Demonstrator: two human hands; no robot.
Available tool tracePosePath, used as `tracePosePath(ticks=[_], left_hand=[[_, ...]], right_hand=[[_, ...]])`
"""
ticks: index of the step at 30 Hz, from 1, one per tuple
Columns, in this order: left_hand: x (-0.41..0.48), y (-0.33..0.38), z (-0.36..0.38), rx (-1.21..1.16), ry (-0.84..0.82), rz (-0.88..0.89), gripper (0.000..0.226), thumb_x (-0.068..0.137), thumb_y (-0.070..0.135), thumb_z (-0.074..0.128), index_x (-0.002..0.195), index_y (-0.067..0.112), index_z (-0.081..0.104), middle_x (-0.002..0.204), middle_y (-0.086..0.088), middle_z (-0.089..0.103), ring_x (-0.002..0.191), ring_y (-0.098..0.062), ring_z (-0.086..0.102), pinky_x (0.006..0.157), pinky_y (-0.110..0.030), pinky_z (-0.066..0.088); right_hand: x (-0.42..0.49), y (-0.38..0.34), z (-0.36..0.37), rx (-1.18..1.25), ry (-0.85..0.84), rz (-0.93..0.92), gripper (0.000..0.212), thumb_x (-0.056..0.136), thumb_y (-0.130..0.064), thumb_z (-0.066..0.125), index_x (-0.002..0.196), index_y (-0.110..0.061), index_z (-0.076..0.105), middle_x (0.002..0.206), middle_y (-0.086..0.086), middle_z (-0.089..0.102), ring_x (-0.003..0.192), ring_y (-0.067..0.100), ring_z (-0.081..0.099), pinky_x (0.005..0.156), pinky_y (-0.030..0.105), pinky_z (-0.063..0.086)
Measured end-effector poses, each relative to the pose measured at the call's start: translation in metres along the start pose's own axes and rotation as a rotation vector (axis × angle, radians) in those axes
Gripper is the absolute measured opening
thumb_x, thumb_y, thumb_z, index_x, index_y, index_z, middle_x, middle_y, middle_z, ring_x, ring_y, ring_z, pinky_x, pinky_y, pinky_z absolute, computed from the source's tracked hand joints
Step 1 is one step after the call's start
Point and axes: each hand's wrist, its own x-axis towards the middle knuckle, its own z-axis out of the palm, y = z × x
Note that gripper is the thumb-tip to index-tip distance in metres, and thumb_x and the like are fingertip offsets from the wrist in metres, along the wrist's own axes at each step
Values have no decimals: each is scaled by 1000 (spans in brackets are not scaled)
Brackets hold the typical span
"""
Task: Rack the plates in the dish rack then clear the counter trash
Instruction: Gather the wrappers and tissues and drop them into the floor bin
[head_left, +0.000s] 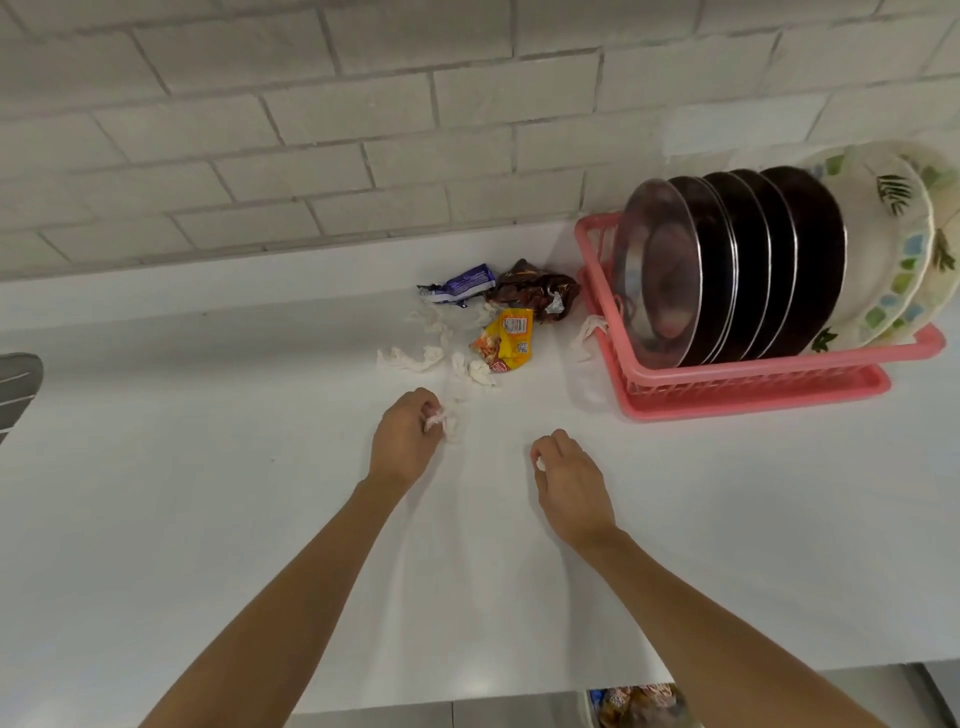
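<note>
On the white worktop (208, 493) the left hand (402, 449) clamps its fingers on a crumpled white tissue scrap (442, 420); coloured plastic wrappers (508, 336) lie near the back edge; the right hand (574, 486) pinches a small white scrap (540, 464); further right, the pink plastic dish rack (753, 387) holds upright steel plates (660, 270).

This is a home kitchen. Beyond the left hand (402, 441) and the right hand (571, 483), a wall (311, 130) of pale brick-shaped tiles meets a smooth white table (208, 467), as a backsplash meets a worktop. Past the right hand and off to its right, a pink plastic dish rack (753, 387) sits on the table. Steel plates (660, 270) and leaf-patterned plates (883, 249) stand on edge in it. Just beyond the left hand lie household leavings: torn tissue scraps (410, 358), a yellow snack packet (506, 338), a blue wrapper (460, 283) and a crumpled brown wrapper (535, 291).
</note>
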Motion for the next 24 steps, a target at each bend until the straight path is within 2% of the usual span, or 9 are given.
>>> tracePosePath(ticks=[3,5,8,10,13,17,20,22,24], left_hand=[[-11,5,-3,-154,34,-18,31,82,1,69,107,19,66,88,3,63,74,-6,59,69,-13,47],[-22,12,-5,-231,61,-13,25,83,0,67,101,17,69,91,4,64,76,-1,59,67,-6,42],[-41,24,-4,-283,41,-56,15,87,5,63,87,18,70,88,6,65,76,-3,59,67,-10,43],[-51,28,0,-356,-17,-166,11,90,11,61,81,14,67,79,2,64,68,-10,55,66,-21,43],[-72,29,9,-478,-72,-336,20,91,20,57,73,11,58,69,-5,55,65,-16,48,63,-34,38],[-100,35,14,-675,-42,-495,23,94,20,52,72,17,49,72,0,49,71,-15,45,71,-31,34],[-110,43,14,-738,-36,-547,20,95,20,50,75,17,48,76,-5,46,74,-18,43,71,-31,32],[-116,49,14,-763,-49,-548,25,98,21,48,76,12,55,75,-4,55,68,-15,49,64,-25,38],[-122,55,14,-832,-78,-536,30,100,25,50,84,6,65,81,-6,68,70,-15,60,58,-22,46]], right_hand=[[2,2,0,12,19,-16,6,92,-10,57,88,-10,62,86,3,54,72,22,54,63,32,46],[3,3,1,8,18,-15,18,98,-21,52,89,-9,62,86,4,54,73,22,54,64,32,45],[4,4,1,40,-13,-4,29,101,-29,47,86,-9,61,86,2,51,75,19,52,67,30,42],[5,3,-1,84,-46,10,36,102,-33,42,80,-10,59,84,-1,48,75,18,49,68,29,40],[3,0,-7,165,-74,50,42,104,-30,37,70,-10,50,77,-1,46,72,20,48,69,32,38],[-14,-11,-18,325,-168,123,44,104,-27,36,62,-13,40,64,2,48,63,20,49,65,33,35],[-36,-18,-22,386,-222,134,46,104,-29,37,63,-14,51,58,-7,54,58,7,52,64,26,38],[-45,-24,-27,485,-258,186,49,103,-33,41,59,-16,52,48,-13,49,50,3,47,57,17,34],[-52,-30,-32,596,-267,217,54,102,-37,45,54,-13,45,44,-9,39,44,6,37,53,20,30]])
